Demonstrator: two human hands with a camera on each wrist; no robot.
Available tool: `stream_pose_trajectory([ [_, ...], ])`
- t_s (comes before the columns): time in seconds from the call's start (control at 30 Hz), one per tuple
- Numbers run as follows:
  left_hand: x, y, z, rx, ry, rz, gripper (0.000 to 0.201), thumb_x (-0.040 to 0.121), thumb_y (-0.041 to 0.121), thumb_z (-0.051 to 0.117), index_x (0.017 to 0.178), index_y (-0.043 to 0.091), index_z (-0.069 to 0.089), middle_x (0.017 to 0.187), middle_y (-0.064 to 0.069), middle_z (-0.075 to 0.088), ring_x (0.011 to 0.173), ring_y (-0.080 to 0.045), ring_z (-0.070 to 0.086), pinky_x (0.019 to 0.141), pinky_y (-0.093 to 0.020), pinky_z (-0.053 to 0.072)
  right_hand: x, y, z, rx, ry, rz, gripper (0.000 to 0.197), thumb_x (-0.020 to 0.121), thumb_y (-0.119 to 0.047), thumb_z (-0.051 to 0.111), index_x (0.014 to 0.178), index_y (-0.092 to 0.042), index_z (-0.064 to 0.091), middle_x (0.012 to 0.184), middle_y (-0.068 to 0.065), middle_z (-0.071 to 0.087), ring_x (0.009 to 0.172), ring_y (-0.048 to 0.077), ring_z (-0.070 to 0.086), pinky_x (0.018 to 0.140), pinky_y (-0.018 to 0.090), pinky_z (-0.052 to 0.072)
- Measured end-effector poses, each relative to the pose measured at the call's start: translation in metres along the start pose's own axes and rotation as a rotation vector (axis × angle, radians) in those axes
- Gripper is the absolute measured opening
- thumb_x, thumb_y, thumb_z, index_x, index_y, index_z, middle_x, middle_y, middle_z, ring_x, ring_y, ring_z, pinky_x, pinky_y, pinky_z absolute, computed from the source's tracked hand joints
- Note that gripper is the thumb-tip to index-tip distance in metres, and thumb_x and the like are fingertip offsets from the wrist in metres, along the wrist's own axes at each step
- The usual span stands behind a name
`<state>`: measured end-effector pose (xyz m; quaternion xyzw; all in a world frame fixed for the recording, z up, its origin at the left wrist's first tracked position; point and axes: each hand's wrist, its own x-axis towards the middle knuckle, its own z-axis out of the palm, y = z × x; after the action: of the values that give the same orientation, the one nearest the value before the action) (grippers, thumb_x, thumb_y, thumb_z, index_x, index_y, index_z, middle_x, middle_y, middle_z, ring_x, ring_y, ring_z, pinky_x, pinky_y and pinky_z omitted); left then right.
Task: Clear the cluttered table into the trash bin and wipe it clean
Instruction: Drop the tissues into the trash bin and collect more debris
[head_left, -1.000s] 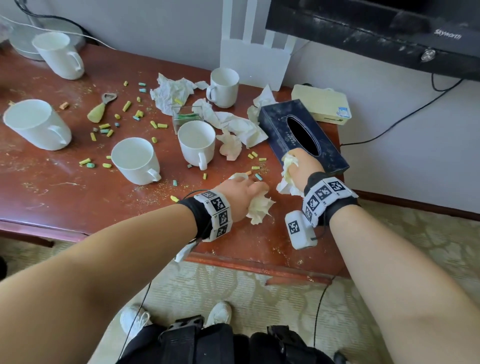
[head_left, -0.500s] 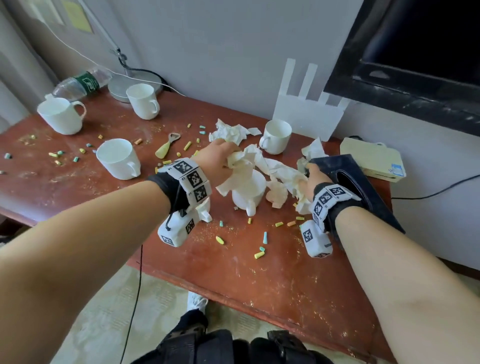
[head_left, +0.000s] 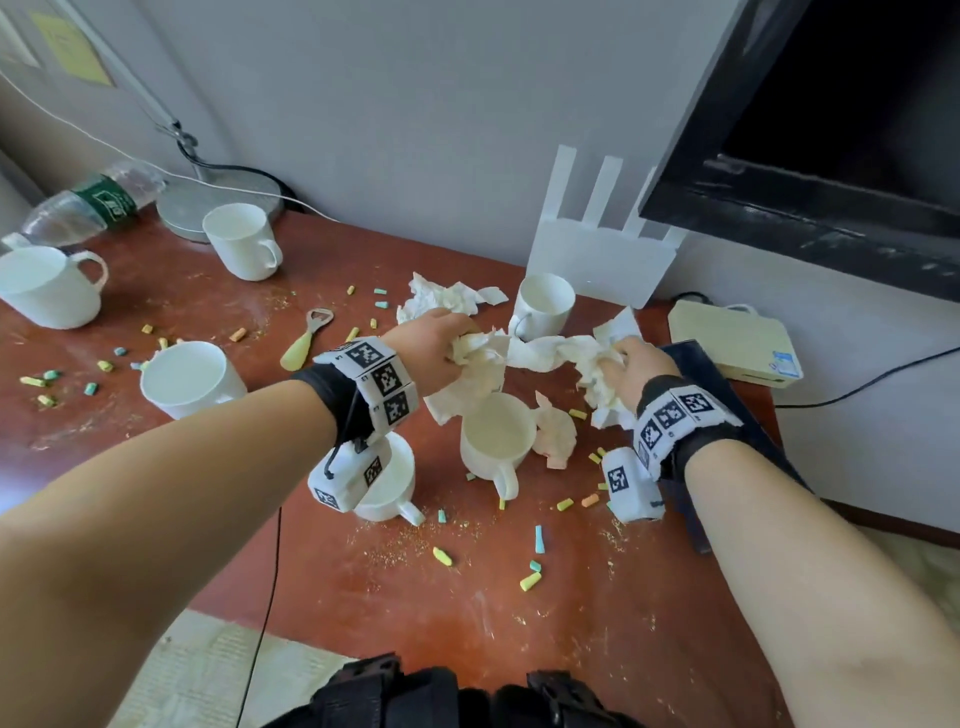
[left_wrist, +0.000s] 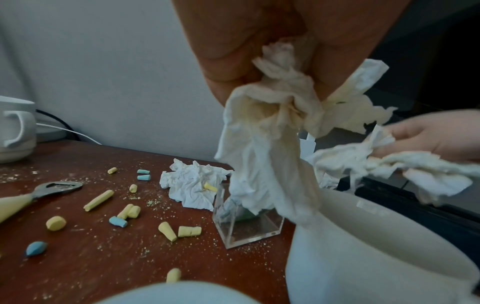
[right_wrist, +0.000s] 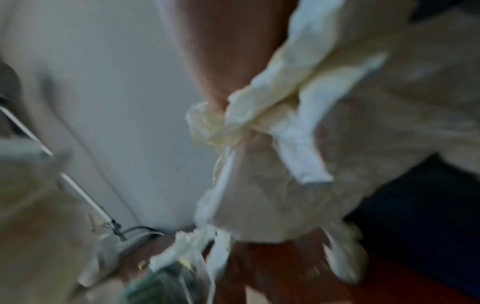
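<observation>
My left hand (head_left: 441, 348) grips a bunch of crumpled tissues (head_left: 470, 374) above a white mug (head_left: 496, 436) near the table's middle; the left wrist view shows the tissue wad (left_wrist: 270, 148) hanging from the curled fingers. My right hand (head_left: 631, 371) holds another wad of tissues (head_left: 597, 374), blurred in the right wrist view as a pale tissue bunch (right_wrist: 272, 144). A twisted tissue strip (head_left: 545, 351) stretches between the two hands. More crumpled tissues (head_left: 447, 299) lie behind on the red-brown table (head_left: 519, 623), and one tissue ball (head_left: 556, 436) lies beside the mug.
Several white mugs (head_left: 189, 379) stand about, among scattered coloured pellets (head_left: 532, 579) and crumbs. A bottle opener (head_left: 306, 338), a clear box (left_wrist: 246, 222), a dark tissue box (head_left: 727, 415), a plastic bottle (head_left: 88, 208), a lamp base (head_left: 218, 202) and a cream device (head_left: 732, 338) sit on the table.
Both hands moved from the table's near right edge up to the tissue pile in the middle and gathered more tissues. The head view swung left and closer.
</observation>
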<state>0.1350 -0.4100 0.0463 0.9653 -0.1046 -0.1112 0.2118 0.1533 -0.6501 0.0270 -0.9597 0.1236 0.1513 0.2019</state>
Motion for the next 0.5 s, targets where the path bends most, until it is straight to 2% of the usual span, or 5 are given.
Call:
stream_pose_trajectory([
  [0.1,-0.006,0.003,-0.004,-0.006,0.041,-0.013,0.039,0.088,0.014,0.052,0.127,0.014,0.050,0.126,-0.005,0.049,0.111,-0.023,0.051,0.081,-0.025,0.037,-0.021,-0.006,-0.027,0.079,0.151,-0.133,0.032,0.096,-0.027,0.044,0.123,-0.009,0.050,0.118,0.015,0.058,0.108,0.032,0.053,0.083,0.030,0.039],
  [0.2,-0.022,0.007,-0.011,0.008,0.079,-0.030,0.040,0.088,0.012,0.053,0.128,0.012,0.050,0.126,-0.007,0.050,0.114,-0.024,0.050,0.087,-0.030,0.040,-0.044,-0.014,-0.047,0.150,0.246,-0.246,0.030,0.096,-0.027,0.046,0.119,-0.008,0.051,0.113,0.014,0.060,0.103,0.030,0.055,0.081,0.029,0.039],
  [0.33,-0.052,0.009,-0.017,-0.030,0.172,-0.086,0.036,0.086,0.012,0.054,0.122,0.010,0.053,0.120,-0.009,0.054,0.110,-0.026,0.052,0.083,-0.028,0.039,-0.072,-0.022,-0.053,0.190,0.276,-0.350,0.028,0.096,-0.027,0.046,0.116,-0.009,0.052,0.108,0.010,0.060,0.088,0.021,0.050,0.076,0.025,0.036],
  [0.5,-0.103,0.012,-0.027,-0.098,0.315,-0.180,0.035,0.086,0.011,0.055,0.121,0.010,0.055,0.119,-0.008,0.056,0.112,-0.025,0.051,0.081,-0.025,0.035,-0.108,-0.040,-0.050,0.259,0.258,-0.469,0.028,0.097,-0.027,0.044,0.118,-0.011,0.051,0.099,0.001,0.055,0.089,0.018,0.050,0.077,0.025,0.037],
])
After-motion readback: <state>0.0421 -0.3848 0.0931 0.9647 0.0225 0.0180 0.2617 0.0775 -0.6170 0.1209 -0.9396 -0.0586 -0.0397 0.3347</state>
